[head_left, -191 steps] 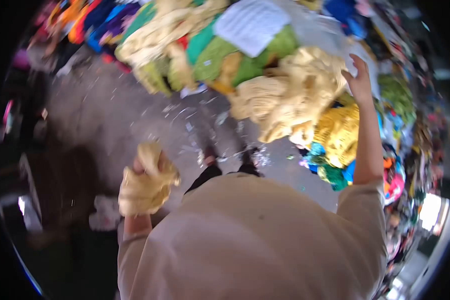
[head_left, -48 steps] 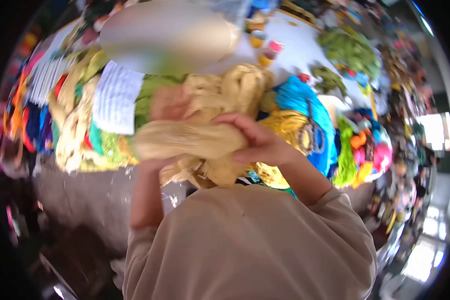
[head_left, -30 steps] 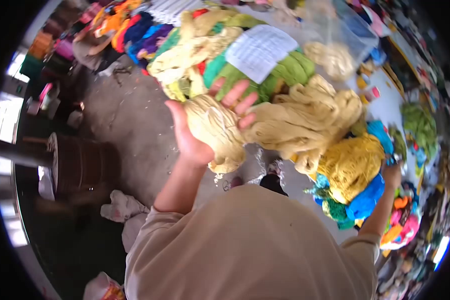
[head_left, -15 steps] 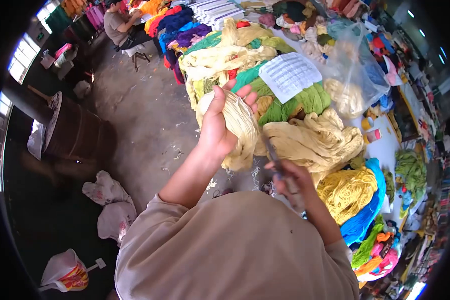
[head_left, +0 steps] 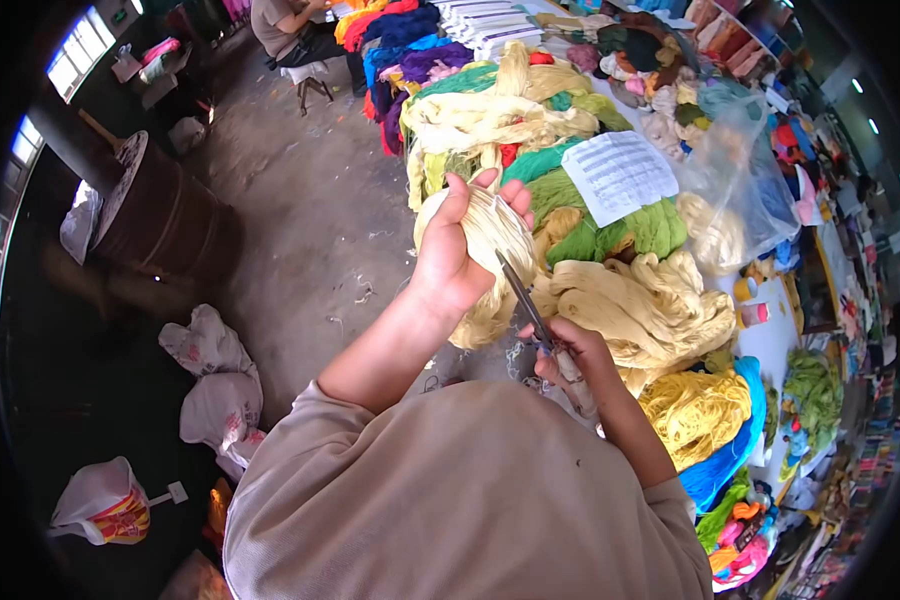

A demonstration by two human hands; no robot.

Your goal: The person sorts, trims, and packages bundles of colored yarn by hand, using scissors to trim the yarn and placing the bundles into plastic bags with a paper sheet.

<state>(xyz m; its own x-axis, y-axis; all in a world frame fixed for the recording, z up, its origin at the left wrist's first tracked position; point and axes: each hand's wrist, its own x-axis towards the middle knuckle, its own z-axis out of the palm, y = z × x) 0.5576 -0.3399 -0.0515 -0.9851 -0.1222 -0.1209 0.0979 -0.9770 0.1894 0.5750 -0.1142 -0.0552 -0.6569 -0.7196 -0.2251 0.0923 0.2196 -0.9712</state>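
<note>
Pale cream yarn skein (head_left: 485, 245) cradled in left hand (head_left: 448, 262), fingers curled round its upper end. Right hand (head_left: 567, 357), just below, closed on scissors (head_left: 526, 303), blades pointing into the strands. Soft, light, floppy; best gripped round the bundled middle, likely to slump otherwise.

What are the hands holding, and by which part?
Left hand grips the cream yarn skein around its middle. Right hand holds scissors by the handles, blades pointing at the skein.
</note>
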